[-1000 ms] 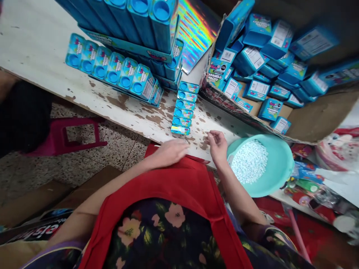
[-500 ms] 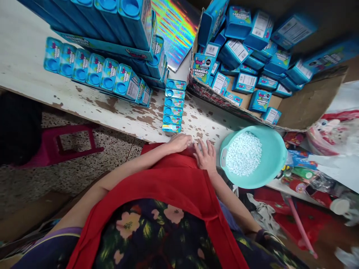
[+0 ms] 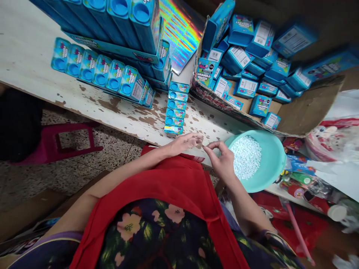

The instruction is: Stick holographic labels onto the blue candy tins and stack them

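Observation:
Over the front edge of the white worktable, my left hand [image 3: 185, 144] is closed, its fingers bent together; anything in them is too small to name. Close by on its right, my right hand [image 3: 222, 157] pinches thumb against forefinger, and what may be between them cannot be made out. The fingertips of both hands nearly meet. Just beyond my left hand runs a short row of small blue candy boxes [image 3: 175, 112]. A turquoise tub [image 3: 271, 157] holding small pale candies [image 3: 246, 157] stands right beside my right hand.
Blue boxes in display trays [image 3: 98, 71] stand at the left back. A cardboard box [image 3: 297, 108] full of blue cartons is at the back right. Shiny holographic sheet [image 3: 179, 33] lies between them. A pink stool [image 3: 73, 138] is on the floor left.
My right hand has lifted and turned, its spread fingers now drawn into a pinch. My left hand has moved slightly right. The view has shifted a little.

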`<state>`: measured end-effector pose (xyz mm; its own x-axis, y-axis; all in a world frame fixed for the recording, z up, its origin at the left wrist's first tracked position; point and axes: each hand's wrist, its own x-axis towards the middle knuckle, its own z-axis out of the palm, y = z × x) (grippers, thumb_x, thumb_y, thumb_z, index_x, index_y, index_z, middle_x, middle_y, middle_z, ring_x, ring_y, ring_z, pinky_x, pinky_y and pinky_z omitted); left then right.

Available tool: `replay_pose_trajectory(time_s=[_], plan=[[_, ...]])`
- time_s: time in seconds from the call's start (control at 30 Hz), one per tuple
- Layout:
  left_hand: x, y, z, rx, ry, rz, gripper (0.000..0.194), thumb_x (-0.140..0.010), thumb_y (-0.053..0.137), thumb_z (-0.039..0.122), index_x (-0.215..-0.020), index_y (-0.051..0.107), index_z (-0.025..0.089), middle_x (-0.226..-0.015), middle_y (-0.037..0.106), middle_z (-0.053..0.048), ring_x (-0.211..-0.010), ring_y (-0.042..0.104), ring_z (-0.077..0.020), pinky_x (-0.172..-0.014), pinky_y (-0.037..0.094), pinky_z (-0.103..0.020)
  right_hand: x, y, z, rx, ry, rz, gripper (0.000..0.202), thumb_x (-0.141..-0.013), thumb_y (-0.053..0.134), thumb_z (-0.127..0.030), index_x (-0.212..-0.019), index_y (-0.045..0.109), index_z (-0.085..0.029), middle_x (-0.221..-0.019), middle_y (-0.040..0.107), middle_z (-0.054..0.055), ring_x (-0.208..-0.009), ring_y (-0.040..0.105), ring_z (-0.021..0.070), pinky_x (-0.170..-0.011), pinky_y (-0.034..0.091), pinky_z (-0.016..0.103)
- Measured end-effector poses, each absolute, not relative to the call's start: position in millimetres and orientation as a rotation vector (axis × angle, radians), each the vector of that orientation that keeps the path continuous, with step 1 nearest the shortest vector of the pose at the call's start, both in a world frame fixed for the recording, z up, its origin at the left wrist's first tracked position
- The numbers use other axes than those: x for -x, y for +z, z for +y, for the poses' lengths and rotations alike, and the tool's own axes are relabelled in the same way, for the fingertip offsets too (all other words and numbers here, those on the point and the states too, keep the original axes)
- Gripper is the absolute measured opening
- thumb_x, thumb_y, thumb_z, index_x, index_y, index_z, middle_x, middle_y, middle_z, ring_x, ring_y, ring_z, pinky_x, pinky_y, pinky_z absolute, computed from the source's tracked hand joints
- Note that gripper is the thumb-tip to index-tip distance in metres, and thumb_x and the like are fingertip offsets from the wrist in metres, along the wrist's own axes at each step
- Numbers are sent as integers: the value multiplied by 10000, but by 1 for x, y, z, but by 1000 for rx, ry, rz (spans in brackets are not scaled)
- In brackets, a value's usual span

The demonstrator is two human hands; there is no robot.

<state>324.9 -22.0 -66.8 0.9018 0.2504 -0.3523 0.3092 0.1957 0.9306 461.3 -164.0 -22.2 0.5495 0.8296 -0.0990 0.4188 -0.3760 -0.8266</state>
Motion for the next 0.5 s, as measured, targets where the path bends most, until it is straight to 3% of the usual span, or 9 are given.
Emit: replay_pose_trajectory(time_s=[0.1, 0.2, 0.3, 0.5], plan=[[-311, -55, -13, -1334, -48, 646, 289, -845, 524, 420, -915, 595, 149, -746, 645, -26, -707, 616, -134, -678, 485, -236, -457, -32, -140, 1934, 769, -860, 163, -809, 687, -333, -769, 590, -208, -719, 619, -29, -688, 570, 130, -691, 457, 277], [-291, -48, 8, -1501, -2, 870, 285, -855, 460, 403, -824, 604, 158, -615, 577, 14, -589, 540, -112, -610, 444, -220, -443, -49, -108, 1846, 878, -674, 182, -771, 693, -338, -738, 579, -200, -676, 597, -33, -627, 541, 122, -631, 442, 270], [-271, -47, 34, -1696, 21, 1019, 291, -851, 453, 382, -882, 646, 166, -598, 584, 22, -596, 538, -124, -625, 429, -233, -425, -63, -75, 1740, 960, -589, 176, -744, 682, -330, -722, 569, -197, -654, 585, -35, -602, 526, 119, -608, 436, 269], [-263, -50, 62, -1952, 24, 1141, 259, -813, 520, 387, -801, 649, 162, -845, 672, -33, -793, 587, -168, -744, 441, -270, -405, -81, -41, 1750, 1006, -549, 181, -760, 648, -360, -751, 571, -197, -678, 591, -16, -661, 559, 156, -659, 460, 306]])
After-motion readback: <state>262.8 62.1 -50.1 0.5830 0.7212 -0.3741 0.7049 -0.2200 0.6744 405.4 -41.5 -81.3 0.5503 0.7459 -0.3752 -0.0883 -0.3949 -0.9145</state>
